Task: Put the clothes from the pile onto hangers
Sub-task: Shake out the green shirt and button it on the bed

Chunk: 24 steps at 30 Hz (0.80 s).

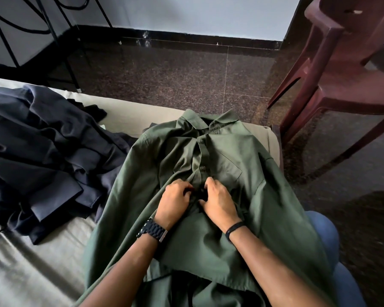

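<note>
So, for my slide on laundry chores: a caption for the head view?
Both hands, left and right, pinch the placket of a green shirt beside a pile of dark clothes.

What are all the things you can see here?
green shirt: one, olive green, spread on the bed and the lap, collar away from the person
dark clothes: one pile, navy and black, on the bed at left
bed: one, pale grey-green sheet, lower left
chair: one, dark red plastic, upper right on the floor
floor: dark speckled tiles
metal rack: black, upper left
left hand: watch on the wrist, pinching the shirt front
right hand: black band on the wrist, pinching the shirt front
</note>
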Tool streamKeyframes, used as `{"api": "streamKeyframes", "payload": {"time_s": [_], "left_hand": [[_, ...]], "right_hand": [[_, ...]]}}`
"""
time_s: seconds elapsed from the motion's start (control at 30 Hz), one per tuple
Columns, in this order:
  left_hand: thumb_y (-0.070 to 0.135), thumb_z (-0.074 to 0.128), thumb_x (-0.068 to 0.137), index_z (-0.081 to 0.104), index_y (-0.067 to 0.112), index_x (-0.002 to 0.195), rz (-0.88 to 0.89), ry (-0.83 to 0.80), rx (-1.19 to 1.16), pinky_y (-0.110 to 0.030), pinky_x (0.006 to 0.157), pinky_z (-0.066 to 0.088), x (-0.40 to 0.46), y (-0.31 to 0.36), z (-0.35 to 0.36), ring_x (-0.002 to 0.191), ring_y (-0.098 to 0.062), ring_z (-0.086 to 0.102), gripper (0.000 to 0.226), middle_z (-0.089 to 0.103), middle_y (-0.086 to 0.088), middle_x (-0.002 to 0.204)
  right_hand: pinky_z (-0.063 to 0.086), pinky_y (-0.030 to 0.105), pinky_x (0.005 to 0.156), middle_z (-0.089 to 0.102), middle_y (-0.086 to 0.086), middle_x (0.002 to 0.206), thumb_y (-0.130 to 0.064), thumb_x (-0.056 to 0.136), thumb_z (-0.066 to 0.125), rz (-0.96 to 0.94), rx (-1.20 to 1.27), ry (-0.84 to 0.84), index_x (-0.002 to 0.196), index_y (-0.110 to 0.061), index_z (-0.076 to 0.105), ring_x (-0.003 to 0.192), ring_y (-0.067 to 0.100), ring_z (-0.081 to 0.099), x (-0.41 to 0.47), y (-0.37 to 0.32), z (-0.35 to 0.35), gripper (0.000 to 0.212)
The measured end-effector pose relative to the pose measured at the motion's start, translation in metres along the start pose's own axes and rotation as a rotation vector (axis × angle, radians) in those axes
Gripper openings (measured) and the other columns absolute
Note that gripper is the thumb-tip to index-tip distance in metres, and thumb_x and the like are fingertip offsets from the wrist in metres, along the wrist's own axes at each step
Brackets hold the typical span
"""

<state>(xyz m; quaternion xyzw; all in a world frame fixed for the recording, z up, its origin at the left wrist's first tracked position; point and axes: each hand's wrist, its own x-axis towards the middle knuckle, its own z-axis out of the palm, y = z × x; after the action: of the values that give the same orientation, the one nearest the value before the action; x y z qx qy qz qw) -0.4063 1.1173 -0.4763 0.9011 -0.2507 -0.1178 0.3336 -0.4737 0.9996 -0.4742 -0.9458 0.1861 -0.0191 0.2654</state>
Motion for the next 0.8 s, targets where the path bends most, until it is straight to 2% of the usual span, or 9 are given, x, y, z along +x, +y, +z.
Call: {"api": "streamKeyframes", "payload": {"time_s": [0.13,0.27,0.33,0.4,0.5,0.6,0.67,0.8], "left_hand": [[0.004,0.059,0.084,0.069,0.005,0.098,-0.007,-0.006,0.095,-0.039,0.084,0.045,0.0,0.004,0.004,0.093,-0.029,0.06,0.017,0.061,-0.009,0.097],[0.005,0.058,0.083,0.068,0.006,0.096,0.003,-0.033,0.143,-0.04,0.081,0.044,0.0,0.006,0.002,0.092,-0.031,0.059,0.016,0.06,-0.009,0.097],[0.005,0.056,0.084,0.067,0.007,0.1,-0.001,-0.057,0.189,-0.037,0.081,0.043,-0.002,0.005,0.002,0.095,-0.03,0.058,0.02,0.06,-0.01,0.101],[0.005,0.056,0.085,0.066,0.007,0.103,-0.009,-0.058,0.207,-0.036,0.081,0.042,-0.004,0.004,0.002,0.098,-0.03,0.058,0.021,0.061,-0.01,0.103],[0.009,0.059,0.085,0.063,0.006,0.103,-0.032,-0.04,0.209,-0.035,0.082,0.041,-0.004,0.004,0.003,0.101,-0.03,0.057,0.018,0.062,-0.012,0.104],[0.009,0.06,0.085,0.061,0.003,0.103,-0.059,-0.037,0.204,-0.034,0.083,0.038,-0.003,0.005,0.006,0.101,-0.032,0.056,0.019,0.061,-0.015,0.106],[0.01,0.059,0.085,0.06,0.001,0.103,-0.062,-0.046,0.204,-0.033,0.081,0.036,-0.003,0.006,0.007,0.101,-0.032,0.055,0.02,0.06,-0.016,0.106],[0.011,0.059,0.083,0.061,0.002,0.095,-0.065,-0.049,0.177,-0.035,0.079,0.038,-0.004,0.009,0.005,0.095,-0.034,0.057,0.016,0.063,-0.017,0.1]], "right_hand": [[0.04,0.03,0.085,0.061,0.012,0.105,-0.008,0.08,0.064,0.027,0.008,0.029,0.103,-0.006,0.054,0.102,0.027,0.057,0.001,0.0,-0.002,0.026],[0.048,0.027,0.079,0.068,0.006,0.085,-0.004,0.076,0.063,0.137,0.252,0.05,0.094,-0.008,0.062,0.082,0.021,0.063,0.002,0.007,-0.01,0.018],[0.047,0.015,0.072,0.066,0.001,0.079,-0.003,0.076,0.063,0.185,0.37,0.025,0.091,-0.013,0.061,0.071,0.011,0.059,0.002,0.01,-0.014,0.017],[0.039,0.005,0.062,0.064,-0.001,0.076,-0.003,0.077,0.062,0.216,0.431,0.031,0.086,-0.019,0.056,0.065,0.004,0.055,0.001,0.012,-0.017,0.02],[0.036,0.011,0.057,0.052,-0.006,0.064,0.002,0.077,0.059,0.186,0.475,0.063,0.076,-0.021,0.047,0.054,0.004,0.047,-0.001,0.011,-0.021,0.026],[0.036,0.014,0.056,0.053,-0.007,0.059,0.003,0.078,0.056,0.141,0.482,0.037,0.066,-0.023,0.055,0.054,0.002,0.048,-0.002,0.009,-0.024,0.028],[0.037,0.012,0.056,0.059,-0.007,0.061,-0.004,0.081,0.058,0.178,0.515,0.036,0.069,-0.016,0.065,0.056,0.0,0.051,-0.003,0.007,-0.024,0.018],[0.038,0.011,0.057,0.064,-0.008,0.063,-0.022,0.08,0.069,0.281,0.517,0.108,0.072,-0.015,0.068,0.062,0.001,0.056,-0.003,0.006,-0.022,0.011]]}}
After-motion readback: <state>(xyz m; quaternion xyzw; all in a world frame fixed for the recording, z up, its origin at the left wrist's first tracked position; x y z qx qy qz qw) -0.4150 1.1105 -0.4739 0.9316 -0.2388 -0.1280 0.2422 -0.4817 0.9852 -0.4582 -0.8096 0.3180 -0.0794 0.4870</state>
